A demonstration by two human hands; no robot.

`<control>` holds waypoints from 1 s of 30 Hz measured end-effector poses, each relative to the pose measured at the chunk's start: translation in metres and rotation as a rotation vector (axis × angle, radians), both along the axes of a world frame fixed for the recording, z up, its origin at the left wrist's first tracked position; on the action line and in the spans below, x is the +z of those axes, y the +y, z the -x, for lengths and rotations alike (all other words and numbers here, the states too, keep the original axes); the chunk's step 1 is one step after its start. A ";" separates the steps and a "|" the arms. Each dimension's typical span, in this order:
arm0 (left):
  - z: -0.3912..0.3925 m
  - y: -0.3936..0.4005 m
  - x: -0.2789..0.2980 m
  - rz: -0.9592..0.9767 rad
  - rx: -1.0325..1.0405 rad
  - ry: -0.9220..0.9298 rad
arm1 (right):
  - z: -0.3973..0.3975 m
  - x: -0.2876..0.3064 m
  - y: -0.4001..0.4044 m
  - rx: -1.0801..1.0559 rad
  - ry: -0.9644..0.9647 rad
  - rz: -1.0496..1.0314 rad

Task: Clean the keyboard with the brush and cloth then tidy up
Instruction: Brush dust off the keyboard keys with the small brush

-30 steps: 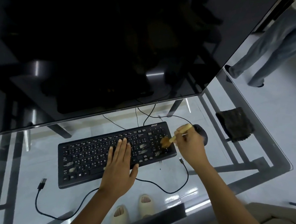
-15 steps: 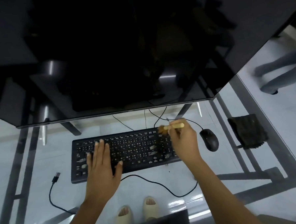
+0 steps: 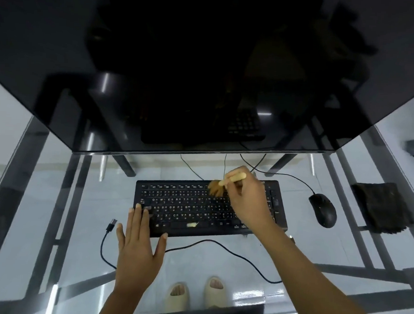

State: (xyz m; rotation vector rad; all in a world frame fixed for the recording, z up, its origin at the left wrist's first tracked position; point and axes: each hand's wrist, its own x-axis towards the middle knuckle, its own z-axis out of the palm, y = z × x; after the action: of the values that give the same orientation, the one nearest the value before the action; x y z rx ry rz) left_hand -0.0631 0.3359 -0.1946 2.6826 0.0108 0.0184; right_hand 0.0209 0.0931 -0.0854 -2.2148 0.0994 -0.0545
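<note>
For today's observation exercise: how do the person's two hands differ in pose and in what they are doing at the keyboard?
The left hand lies flat and open, fingers spread, on the near left corner of the keyboard; the right hand is curled shut.
The left hand holds nothing; the right hand grips the brush, its bristles on the upper key rows.
Both are bare and reach over the keyboard.

A black keyboard (image 3: 210,207) with pale lettering lies flat at the frame's centre, with a pale smudge on its lower keys. A small brush (image 3: 223,185) with a light wooden handle and tan bristles touches its upper rows. A dark folded cloth (image 3: 382,207) lies at the right edge.
</note>
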 end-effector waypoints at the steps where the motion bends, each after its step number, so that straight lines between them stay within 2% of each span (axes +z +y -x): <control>1: 0.000 0.000 -0.001 0.004 -0.004 0.005 | -0.002 -0.001 0.001 -0.019 -0.018 -0.029; 4: -0.002 0.001 -0.003 0.011 -0.013 0.005 | -0.006 0.000 0.014 0.092 0.132 -0.065; 6: -0.001 0.005 -0.004 0.017 -0.014 0.003 | -0.006 0.000 0.028 0.137 0.065 -0.004; 8: -0.001 0.004 -0.003 0.023 -0.018 0.004 | -0.007 0.003 0.036 0.068 -0.044 -0.040; 10: -0.001 0.003 -0.003 0.026 -0.017 0.002 | -0.011 0.003 0.044 0.104 0.045 -0.090; 12: -0.001 0.005 -0.004 0.023 -0.022 0.001 | -0.011 -0.001 0.055 0.227 0.170 -0.023; 15: 0.000 0.006 -0.005 0.034 -0.028 0.001 | -0.013 0.000 0.066 0.164 0.022 0.003; 18: -0.001 0.005 -0.004 0.052 -0.020 -0.011 | -0.016 0.002 0.075 0.242 0.175 -0.078; 20: -0.001 0.007 -0.003 0.097 0.018 -0.025 | -0.016 0.001 0.085 0.279 0.153 -0.004; 22: -0.002 0.011 -0.002 0.156 0.058 -0.025 | -0.017 0.002 0.091 0.202 0.046 -0.013; 24: -0.005 0.014 -0.001 0.215 0.079 -0.009 | -0.021 0.004 0.099 0.216 0.124 -0.078; 26: -0.008 0.019 -0.003 0.289 0.100 0.027 | -0.025 0.003 0.108 0.306 0.226 -0.035; 28: -0.009 0.022 -0.004 0.359 0.142 0.067 | -0.031 0.004 0.117 0.265 0.108 0.060; 30: -0.007 0.022 -0.001 0.385 0.178 0.089 | -0.037 0.007 0.126 0.207 0.011 0.039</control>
State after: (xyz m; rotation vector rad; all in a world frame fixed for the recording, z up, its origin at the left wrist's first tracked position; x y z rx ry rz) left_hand -0.0560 0.3576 -0.1960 2.2880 0.2548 -0.0430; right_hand 0.0582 0.2187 -0.0786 -2.2528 -0.1253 0.0709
